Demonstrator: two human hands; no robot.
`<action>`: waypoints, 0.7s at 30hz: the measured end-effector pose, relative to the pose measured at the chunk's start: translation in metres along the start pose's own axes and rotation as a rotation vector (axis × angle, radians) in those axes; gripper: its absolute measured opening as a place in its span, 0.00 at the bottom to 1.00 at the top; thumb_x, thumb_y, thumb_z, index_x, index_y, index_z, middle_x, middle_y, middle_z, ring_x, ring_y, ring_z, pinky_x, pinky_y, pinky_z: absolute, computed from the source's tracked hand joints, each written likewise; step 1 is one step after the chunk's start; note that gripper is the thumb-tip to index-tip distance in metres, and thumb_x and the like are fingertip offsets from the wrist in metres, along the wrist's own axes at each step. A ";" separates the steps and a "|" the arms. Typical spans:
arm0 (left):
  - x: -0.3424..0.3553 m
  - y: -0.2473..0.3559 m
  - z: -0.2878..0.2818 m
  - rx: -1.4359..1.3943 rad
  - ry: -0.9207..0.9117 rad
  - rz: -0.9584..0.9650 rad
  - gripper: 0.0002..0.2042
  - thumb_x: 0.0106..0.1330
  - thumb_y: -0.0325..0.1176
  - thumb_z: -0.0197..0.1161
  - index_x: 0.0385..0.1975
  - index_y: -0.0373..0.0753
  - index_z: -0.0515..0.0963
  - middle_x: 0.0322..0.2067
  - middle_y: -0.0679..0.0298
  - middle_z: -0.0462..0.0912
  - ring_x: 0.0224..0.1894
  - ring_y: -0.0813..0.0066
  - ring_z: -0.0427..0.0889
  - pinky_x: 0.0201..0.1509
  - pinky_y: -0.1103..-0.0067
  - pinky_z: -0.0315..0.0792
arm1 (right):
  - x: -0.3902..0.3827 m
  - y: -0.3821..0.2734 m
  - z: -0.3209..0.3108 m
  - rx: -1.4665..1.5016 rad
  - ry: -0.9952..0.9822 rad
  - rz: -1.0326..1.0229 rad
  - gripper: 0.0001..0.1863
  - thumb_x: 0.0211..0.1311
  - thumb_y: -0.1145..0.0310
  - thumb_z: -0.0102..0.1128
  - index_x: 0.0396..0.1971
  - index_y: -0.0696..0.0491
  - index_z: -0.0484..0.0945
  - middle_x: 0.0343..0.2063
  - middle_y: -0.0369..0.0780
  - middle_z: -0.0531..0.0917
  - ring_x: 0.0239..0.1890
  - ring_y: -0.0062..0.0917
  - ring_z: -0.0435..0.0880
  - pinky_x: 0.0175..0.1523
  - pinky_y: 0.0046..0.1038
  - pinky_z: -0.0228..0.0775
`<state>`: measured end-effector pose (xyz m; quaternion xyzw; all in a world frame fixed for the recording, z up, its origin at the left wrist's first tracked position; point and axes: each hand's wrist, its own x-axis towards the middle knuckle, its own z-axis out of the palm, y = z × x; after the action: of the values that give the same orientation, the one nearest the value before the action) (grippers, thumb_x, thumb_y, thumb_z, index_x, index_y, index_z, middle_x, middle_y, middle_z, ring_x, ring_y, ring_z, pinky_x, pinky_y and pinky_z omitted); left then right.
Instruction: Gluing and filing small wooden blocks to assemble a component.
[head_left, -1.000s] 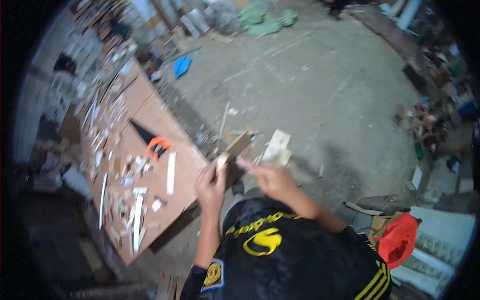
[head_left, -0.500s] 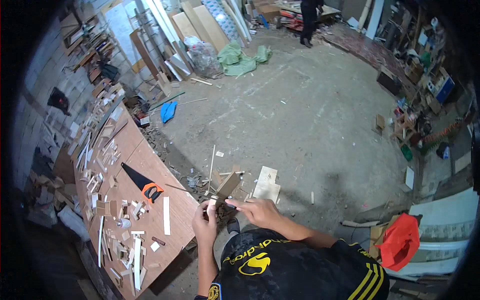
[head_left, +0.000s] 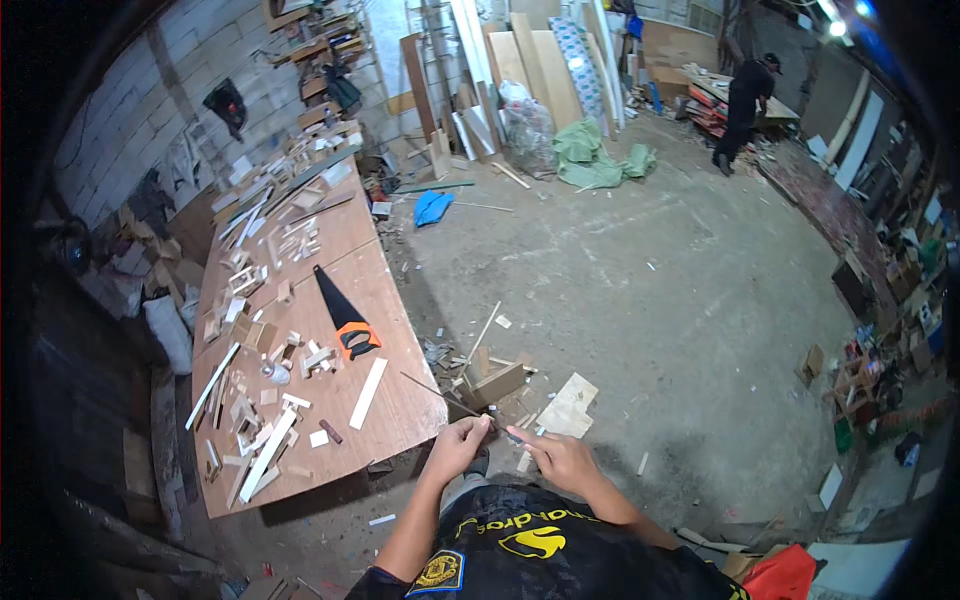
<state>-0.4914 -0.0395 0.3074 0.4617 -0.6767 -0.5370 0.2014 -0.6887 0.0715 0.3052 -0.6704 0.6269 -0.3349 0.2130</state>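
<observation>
My left hand (head_left: 457, 449) pinches a small pale wood piece (head_left: 487, 420) between thumb and fingers, out past the table's near right corner. My right hand (head_left: 562, 462) is closed round the dark handle of a long thin file (head_left: 432, 389), its forefinger stretched along the handle. The file's narrow shaft crosses at the wood piece and sticks out to the left, towards the table corner. Whether the file touches the wood is too small to tell.
The wooden table (head_left: 400, 410) at the left bears a handsaw (head_left: 345, 315), a white strip (head_left: 369, 394), a clear bottle (head_left: 274, 370) and many offcuts. Below my hands, a board (head_left: 497, 384) and scraps lie on the floor. A person (head_left: 742, 110) in dark clothes stands far right.
The view has swung up and left, so table and floor sit farther right in it. Both hands keep their holds on the wood piece and the file.
</observation>
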 end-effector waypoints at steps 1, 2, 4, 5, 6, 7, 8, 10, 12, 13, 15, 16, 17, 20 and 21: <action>-0.001 0.002 0.000 -0.001 0.018 -0.006 0.22 0.72 0.48 0.53 0.33 0.31 0.77 0.22 0.68 0.76 0.25 0.84 0.69 0.30 0.80 0.67 | 0.001 0.000 0.001 0.014 -0.009 0.001 0.23 0.65 0.65 0.54 0.61 0.32 0.73 0.18 0.44 0.75 0.24 0.39 0.78 0.31 0.38 0.70; -0.003 0.003 0.000 0.018 0.034 -0.031 0.23 0.72 0.50 0.52 0.31 0.31 0.77 0.20 0.68 0.75 0.25 0.82 0.68 0.30 0.78 0.67 | 0.001 -0.002 0.000 0.021 -0.020 -0.012 0.23 0.65 0.65 0.54 0.61 0.32 0.73 0.18 0.44 0.75 0.24 0.39 0.78 0.31 0.38 0.70; -0.008 0.008 0.002 0.042 0.073 -0.056 0.25 0.72 0.51 0.53 0.27 0.30 0.77 0.17 0.66 0.73 0.24 0.80 0.68 0.29 0.75 0.66 | -0.001 -0.008 -0.002 0.025 -0.065 0.045 0.23 0.65 0.66 0.54 0.60 0.33 0.73 0.20 0.44 0.76 0.25 0.40 0.79 0.31 0.38 0.71; -0.009 0.009 0.001 0.041 0.081 -0.063 0.25 0.72 0.51 0.53 0.27 0.30 0.77 0.17 0.66 0.73 0.24 0.80 0.68 0.29 0.75 0.66 | -0.001 -0.007 0.000 0.029 -0.073 0.040 0.23 0.65 0.66 0.54 0.60 0.33 0.73 0.20 0.44 0.76 0.25 0.40 0.79 0.31 0.38 0.71; -0.009 0.009 0.000 0.056 0.091 -0.062 0.25 0.72 0.51 0.53 0.26 0.30 0.76 0.18 0.66 0.72 0.24 0.80 0.67 0.29 0.76 0.66 | 0.000 -0.006 0.003 0.019 -0.051 0.030 0.23 0.65 0.64 0.53 0.60 0.31 0.73 0.20 0.44 0.77 0.25 0.40 0.79 0.30 0.39 0.71; -0.010 0.009 -0.001 0.072 0.096 -0.062 0.25 0.72 0.50 0.53 0.25 0.30 0.75 0.18 0.65 0.71 0.24 0.80 0.67 0.29 0.77 0.65 | -0.001 -0.005 0.007 0.011 -0.027 0.024 0.23 0.65 0.63 0.53 0.60 0.29 0.72 0.21 0.43 0.77 0.24 0.40 0.79 0.29 0.40 0.71; -0.011 0.007 -0.003 0.086 0.097 -0.079 0.25 0.71 0.49 0.54 0.26 0.29 0.76 0.17 0.63 0.72 0.24 0.79 0.68 0.30 0.76 0.66 | -0.001 -0.006 0.009 0.016 -0.035 0.026 0.23 0.65 0.63 0.53 0.60 0.29 0.72 0.21 0.43 0.77 0.24 0.40 0.79 0.29 0.40 0.71; -0.013 0.004 -0.005 0.105 0.134 -0.049 0.24 0.71 0.49 0.54 0.26 0.29 0.76 0.17 0.63 0.71 0.24 0.79 0.68 0.30 0.75 0.66 | 0.001 -0.008 0.014 0.080 0.016 -0.019 0.23 0.65 0.63 0.53 0.60 0.29 0.72 0.21 0.43 0.76 0.24 0.41 0.79 0.30 0.40 0.71; -0.014 0.003 -0.008 0.121 0.174 -0.016 0.24 0.71 0.48 0.54 0.26 0.28 0.76 0.16 0.63 0.71 0.23 0.78 0.68 0.29 0.75 0.66 | 0.004 -0.012 0.016 0.089 0.012 -0.015 0.23 0.66 0.63 0.53 0.61 0.29 0.72 0.21 0.43 0.76 0.24 0.41 0.78 0.30 0.40 0.71; -0.013 0.006 -0.009 0.133 0.178 -0.022 0.24 0.71 0.48 0.54 0.25 0.29 0.76 0.16 0.63 0.71 0.23 0.78 0.68 0.29 0.74 0.66 | 0.007 -0.013 0.015 0.092 0.018 -0.014 0.24 0.66 0.63 0.53 0.61 0.29 0.72 0.21 0.43 0.76 0.24 0.41 0.78 0.30 0.40 0.71; -0.010 0.006 -0.011 0.139 0.190 -0.030 0.24 0.71 0.48 0.55 0.25 0.29 0.76 0.16 0.63 0.71 0.23 0.78 0.67 0.29 0.74 0.66 | 0.010 -0.013 0.016 0.083 0.016 -0.012 0.23 0.66 0.63 0.52 0.61 0.29 0.72 0.21 0.43 0.76 0.24 0.41 0.78 0.30 0.40 0.71; -0.009 0.006 -0.013 0.157 0.195 -0.020 0.24 0.71 0.47 0.55 0.24 0.29 0.75 0.16 0.63 0.71 0.23 0.78 0.67 0.29 0.74 0.65 | 0.010 -0.014 0.017 0.077 0.023 -0.003 0.23 0.66 0.63 0.52 0.61 0.29 0.72 0.21 0.43 0.76 0.24 0.41 0.78 0.30 0.40 0.71; -0.009 0.005 -0.014 0.174 0.199 -0.009 0.24 0.71 0.47 0.55 0.23 0.29 0.75 0.16 0.63 0.70 0.22 0.78 0.66 0.28 0.73 0.65 | 0.012 -0.014 0.017 0.076 0.020 -0.006 0.23 0.66 0.63 0.52 0.61 0.29 0.72 0.21 0.43 0.76 0.24 0.41 0.78 0.30 0.40 0.71; -0.007 -0.014 -0.019 0.156 0.202 0.005 0.24 0.70 0.49 0.55 0.24 0.29 0.74 0.17 0.56 0.71 0.21 0.70 0.68 0.28 0.70 0.65 | 0.020 -0.017 0.016 0.012 -0.069 0.013 0.23 0.67 0.63 0.52 0.61 0.30 0.71 0.21 0.43 0.76 0.26 0.41 0.79 0.30 0.40 0.71; -0.005 -0.023 -0.022 0.127 0.192 -0.014 0.25 0.69 0.51 0.55 0.25 0.30 0.74 0.18 0.49 0.73 0.21 0.61 0.71 0.29 0.68 0.66 | 0.024 -0.020 0.016 -0.002 -0.109 0.005 0.23 0.67 0.63 0.52 0.61 0.30 0.71 0.22 0.44 0.76 0.27 0.41 0.79 0.32 0.40 0.71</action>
<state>-0.4630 -0.0471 0.2952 0.5276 -0.6837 -0.4478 0.2317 -0.6630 0.0485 0.3127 -0.6865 0.6161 -0.2967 0.2472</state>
